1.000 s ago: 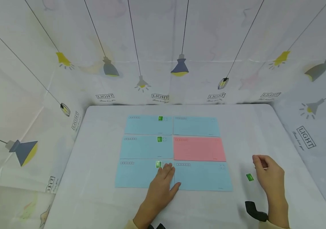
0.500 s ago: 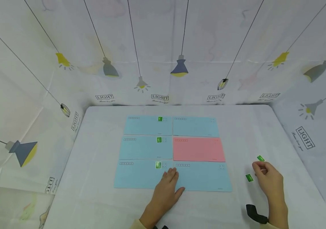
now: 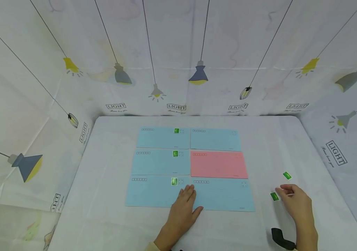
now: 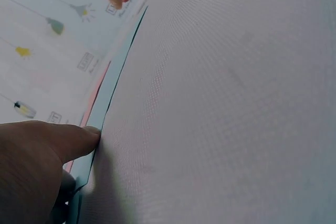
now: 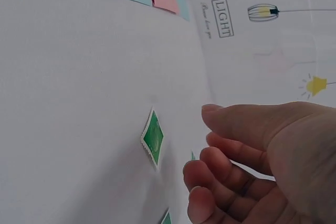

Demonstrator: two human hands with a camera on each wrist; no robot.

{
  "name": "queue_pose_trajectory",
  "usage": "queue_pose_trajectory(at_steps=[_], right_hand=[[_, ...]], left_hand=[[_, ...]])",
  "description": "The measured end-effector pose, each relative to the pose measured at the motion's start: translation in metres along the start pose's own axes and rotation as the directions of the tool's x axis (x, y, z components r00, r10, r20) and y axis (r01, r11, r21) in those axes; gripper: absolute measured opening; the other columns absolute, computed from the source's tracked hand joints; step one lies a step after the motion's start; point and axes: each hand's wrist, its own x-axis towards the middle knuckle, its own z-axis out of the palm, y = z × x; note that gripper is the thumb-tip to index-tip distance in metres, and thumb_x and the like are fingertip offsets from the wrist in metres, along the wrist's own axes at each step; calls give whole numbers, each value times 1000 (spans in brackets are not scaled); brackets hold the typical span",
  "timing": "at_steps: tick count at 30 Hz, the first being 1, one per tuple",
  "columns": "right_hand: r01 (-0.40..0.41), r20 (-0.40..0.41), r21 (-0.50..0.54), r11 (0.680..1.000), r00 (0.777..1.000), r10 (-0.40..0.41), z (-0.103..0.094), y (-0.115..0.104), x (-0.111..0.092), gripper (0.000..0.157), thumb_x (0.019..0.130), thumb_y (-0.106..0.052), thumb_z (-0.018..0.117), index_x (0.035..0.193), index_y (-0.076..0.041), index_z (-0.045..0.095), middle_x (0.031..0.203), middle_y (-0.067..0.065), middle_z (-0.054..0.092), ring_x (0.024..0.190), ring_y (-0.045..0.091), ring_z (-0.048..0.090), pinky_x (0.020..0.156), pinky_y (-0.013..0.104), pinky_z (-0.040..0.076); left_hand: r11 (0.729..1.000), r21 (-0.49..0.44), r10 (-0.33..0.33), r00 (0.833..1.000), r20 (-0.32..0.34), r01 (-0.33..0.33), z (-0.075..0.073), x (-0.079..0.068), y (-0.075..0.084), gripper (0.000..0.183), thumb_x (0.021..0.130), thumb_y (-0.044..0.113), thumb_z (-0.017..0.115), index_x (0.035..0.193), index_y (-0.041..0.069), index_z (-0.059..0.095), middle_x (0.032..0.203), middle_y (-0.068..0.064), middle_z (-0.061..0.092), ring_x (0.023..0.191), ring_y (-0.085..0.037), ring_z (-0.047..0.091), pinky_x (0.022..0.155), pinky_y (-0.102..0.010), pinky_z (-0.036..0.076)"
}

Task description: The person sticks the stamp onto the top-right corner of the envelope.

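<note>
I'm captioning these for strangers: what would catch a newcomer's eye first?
Probably the pink envelope, at the right of the middle row among five blue envelopes. Next, perhaps, the loose green stamps on the white table near the right hand.

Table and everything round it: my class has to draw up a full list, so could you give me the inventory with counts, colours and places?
Blue envelopes: five, blue, three in the left column, two in the right
Pink envelope: one, pink, middle of the right column
Placed stamps: three, green, one on each left-column envelope
Loose stamps: at least three, green, near the right hand; the head view shows two
Table: one, white, under everything
Printed lamps: ten in the head view, yellow, grey, blue, on the white backdrop
LIGHT labels: several, black, same backdrop
Black piece: one plainly seen, at the right wrist
Sleeve: one plainly seen, cream, left wrist
Hands: two, left on the nearest envelopes, right above the table
</note>
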Motion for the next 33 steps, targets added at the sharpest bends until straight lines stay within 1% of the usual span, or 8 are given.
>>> queue_pose_trajectory(at_steps=[6, 8, 11, 14, 23, 29, 33], right_hand=[[-76, 99, -47, 996, 992, 80, 4, 6, 1, 54, 93, -37, 68, 121, 8, 57, 101, 24, 63, 87, 30, 58, 61, 29, 43], [-95, 117, -54, 994, 988, 100, 6, 7, 1, 57, 92, -38, 70, 121, 8, 57, 102, 25, 62, 88, 31, 57, 64, 34, 45], [-111, 132, -59, 992, 984, 118, 9, 10, 1, 56, 91, -38, 72, 120, 7, 57, 104, 25, 62, 91, 34, 58, 69, 39, 46], [-102, 135, -55, 993, 985, 109, 11, 13, 2, 52, 91, -34, 72, 119, 7, 58, 104, 26, 63, 91, 34, 58, 69, 40, 47], [-81, 123, -56, 995, 989, 88, 14, 19, 3, 41, 93, -30, 69, 112, 5, 61, 99, 22, 65, 85, 30, 60, 59, 29, 41], [-86, 122, -56, 995, 988, 92, 16, 18, 3, 41, 93, -30, 69, 110, 6, 61, 96, 22, 65, 84, 31, 59, 60, 32, 42], [-90, 119, -69, 993, 988, 98, 17, 16, 3, 38, 94, -27, 68, 110, 6, 61, 94, 21, 65, 83, 30, 59, 61, 33, 43]], left_hand=[[1000, -7, 15, 999, -37, -16, 2, 0, -1, 58, 95, 39, 69, 134, -3, 60, 148, -17, 54, 140, -29, 50, 113, -45, 45], [1000, -9, 22, 998, -53, -22, 3, 0, -2, 58, 94, 38, 70, 133, -3, 61, 147, -17, 55, 140, -30, 51, 112, -46, 45], [1000, -18, 23, 998, -63, -24, 3, 0, -2, 58, 93, 38, 70, 132, -3, 61, 147, -17, 55, 139, -30, 51, 112, -46, 46], [999, -24, 24, 998, -66, -25, 3, 0, -2, 57, 93, 38, 71, 132, -3, 62, 147, -17, 55, 139, -30, 52, 112, -46, 46], [999, -38, 18, 998, -57, -20, 3, 0, -2, 58, 93, 39, 71, 133, -3, 61, 148, -16, 55, 139, -29, 51, 112, -46, 45], [999, -48, 15, 998, -59, -18, 3, -1, -2, 58, 93, 38, 71, 134, -2, 61, 148, -16, 54, 140, -29, 51, 113, -46, 45], [999, -45, 14, 998, -64, -17, 4, -1, -3, 58, 93, 38, 71, 133, -2, 61, 148, -15, 54, 139, -29, 51, 112, -46, 45]])
